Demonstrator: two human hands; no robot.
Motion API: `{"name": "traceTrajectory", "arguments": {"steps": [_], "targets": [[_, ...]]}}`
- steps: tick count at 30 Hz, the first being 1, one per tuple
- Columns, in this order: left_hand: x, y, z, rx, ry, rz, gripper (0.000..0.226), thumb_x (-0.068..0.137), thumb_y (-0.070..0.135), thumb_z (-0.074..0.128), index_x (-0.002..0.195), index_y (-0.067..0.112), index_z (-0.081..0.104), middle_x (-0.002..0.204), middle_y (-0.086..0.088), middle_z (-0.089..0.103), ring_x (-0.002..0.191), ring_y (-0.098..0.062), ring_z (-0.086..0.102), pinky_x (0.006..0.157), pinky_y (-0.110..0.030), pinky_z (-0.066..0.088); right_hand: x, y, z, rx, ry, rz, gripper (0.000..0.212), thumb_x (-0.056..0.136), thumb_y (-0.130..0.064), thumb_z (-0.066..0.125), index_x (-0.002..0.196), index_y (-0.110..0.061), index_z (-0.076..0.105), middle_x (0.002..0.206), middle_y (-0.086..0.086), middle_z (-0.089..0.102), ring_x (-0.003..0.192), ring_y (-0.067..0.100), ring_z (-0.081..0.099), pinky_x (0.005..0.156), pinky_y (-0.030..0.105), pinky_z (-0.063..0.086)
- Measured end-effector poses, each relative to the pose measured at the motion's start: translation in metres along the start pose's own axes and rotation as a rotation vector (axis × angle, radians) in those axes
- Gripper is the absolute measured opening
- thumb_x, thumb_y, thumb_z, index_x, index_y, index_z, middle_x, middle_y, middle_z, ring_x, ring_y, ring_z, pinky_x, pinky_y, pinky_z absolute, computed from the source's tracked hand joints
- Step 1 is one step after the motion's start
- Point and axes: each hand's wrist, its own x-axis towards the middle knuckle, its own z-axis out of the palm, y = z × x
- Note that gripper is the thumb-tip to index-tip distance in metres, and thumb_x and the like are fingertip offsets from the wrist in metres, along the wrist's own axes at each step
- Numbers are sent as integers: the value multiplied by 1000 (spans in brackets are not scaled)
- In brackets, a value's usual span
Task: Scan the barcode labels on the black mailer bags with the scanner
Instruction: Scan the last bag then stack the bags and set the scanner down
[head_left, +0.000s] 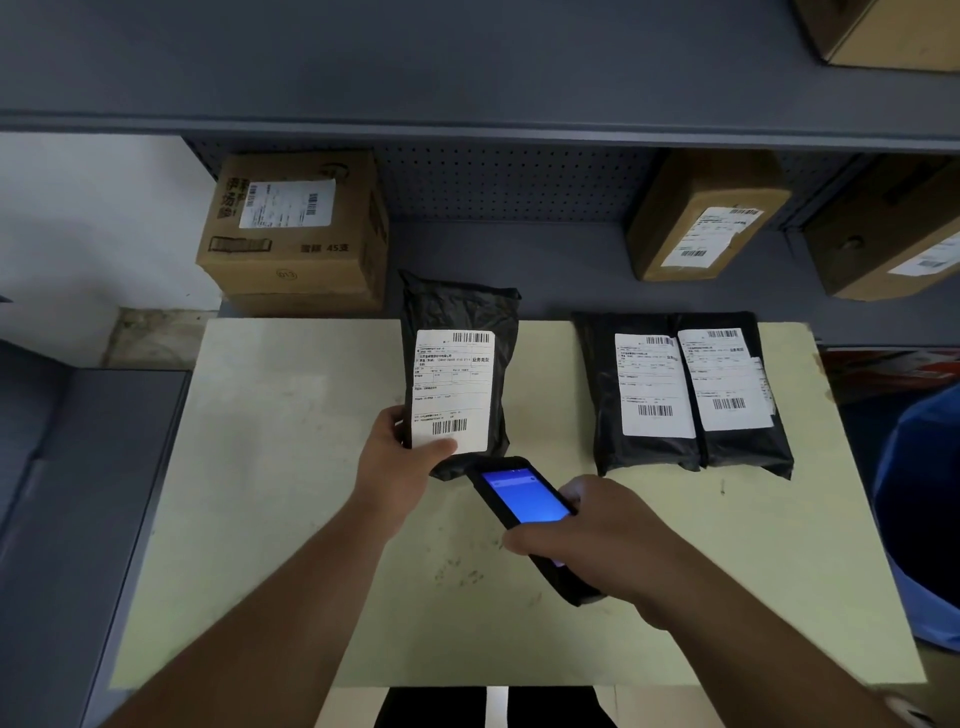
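Note:
My left hand (397, 457) grips the lower left edge of a black mailer bag (457, 312), tilting it up off the pale table (291, 467), thumb on its white barcode label (453, 389). My right hand (597, 530) holds a black handheld scanner (524, 499) with a lit blue screen, its tip just below the label's lower barcode. Two more black mailer bags lie flat side by side at the right: one (623, 452) and another (748, 447), both with white labels facing up.
Cardboard boxes stand on the grey shelf behind the table: one at the left (296, 270), one at the right (670, 244) and another further right (872, 260). A blue bin (919, 519) sits beyond the table's right edge. A shelf board (467, 78) overhangs above.

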Motion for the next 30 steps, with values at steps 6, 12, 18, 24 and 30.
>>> {"name": "traceTrajectory", "arguments": {"steps": [6, 12, 18, 24, 30], "targets": [[-1, 3, 8, -25, -17, 7, 56, 81, 3, 84, 129, 17, 59, 113, 2, 78, 97, -15, 76, 84, -34, 63, -1, 5, -8, 54, 28, -13, 47, 67, -45, 88, 97, -15, 67, 75, -1, 71, 59, 13, 62, 57, 27, 49], [-7, 7, 34, -73, -68, -6, 58, 75, 8, 87, 127, 13, 61, 111, -3, 82, 96, -29, 81, 91, -54, 64, -5, 19, -25, 118, 73, -15, 52, 64, -45, 89, 102, -17, 67, 91, 7, 77, 65, 15, 65, 58, 29, 52], [-20, 14, 75, -111, -143, 9, 53, 78, 7, 86, 125, 8, 60, 110, -7, 82, 89, -36, 81, 89, -59, 63, -10, 43, -50, 194, 124, -16, 52, 63, -44, 90, 102, -18, 68, 87, 5, 75, 60, 13, 63, 53, 26, 52], [-30, 20, 117, -131, -213, -3, 66, 64, 24, 90, 124, 10, 65, 111, -3, 83, 95, -32, 81, 94, -58, 62, -15, 68, -77, 206, 180, 11, 51, 65, -42, 90, 100, -14, 67, 79, 0, 69, 55, 12, 60, 50, 25, 51], [-36, 19, 152, -124, -286, 12, 70, 65, 27, 92, 128, 10, 67, 114, -4, 83, 101, -29, 81, 96, -55, 62, -17, 88, -98, 234, 216, 22, 53, 67, -41, 87, 104, -10, 66, 77, 2, 65, 58, 15, 57, 52, 27, 49]]}}
